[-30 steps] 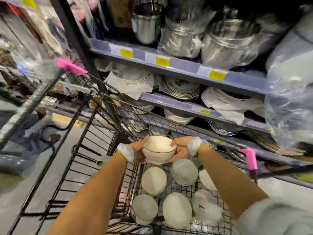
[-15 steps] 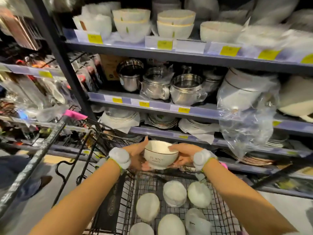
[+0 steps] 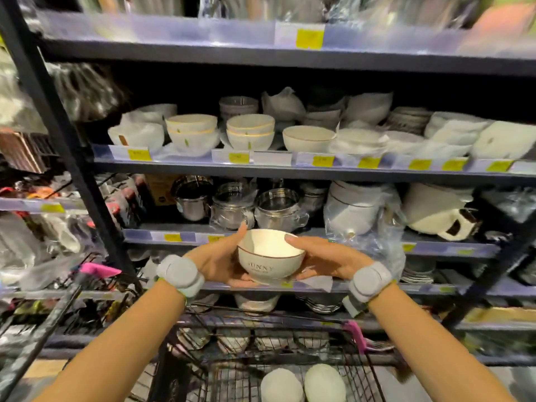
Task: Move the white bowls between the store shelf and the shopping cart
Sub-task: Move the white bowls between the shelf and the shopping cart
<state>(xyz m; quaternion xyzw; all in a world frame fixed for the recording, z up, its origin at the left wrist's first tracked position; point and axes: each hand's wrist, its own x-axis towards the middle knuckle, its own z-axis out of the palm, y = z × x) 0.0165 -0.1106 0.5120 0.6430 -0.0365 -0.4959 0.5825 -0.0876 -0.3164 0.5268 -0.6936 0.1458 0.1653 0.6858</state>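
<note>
Place: in front of the store shelf (image 3: 290, 172), above the shopping cart (image 3: 261, 340), I am holding one white bowl (image 3: 270, 253) upright in mid-air, level with the row of steel pots (image 3: 232, 207).
Left hand: my left hand (image 3: 216, 256) is cupping the bowl's left wall, thumb lying up along the rim, fingers curling under the base.
Right hand: my right hand (image 3: 324, 258) is pressing the opposite wall, thumb tip resting on the rim, fingers wrapping beneath.
Bowl: it is glazed, with a thin dark line at the lip and grey lettering on the side facing me; nothing is showing inside it.
Handling, as I judge it: it is looking like stiff ceramic, fairly heavy for its size, smooth enough to slip and likely to chip if it is knocked on a shelf edge.
Where to hold: I am thinking both palms on the walls with fingers under the foot is safest; pinching the rim alone is looking risky.
Other bowls: two more bowls (image 3: 301, 384) are lying upside down in the cart below, and stacked bowls (image 3: 251, 132) are sitting on the shelf above, where a gap for this one is hard to make out.
</note>
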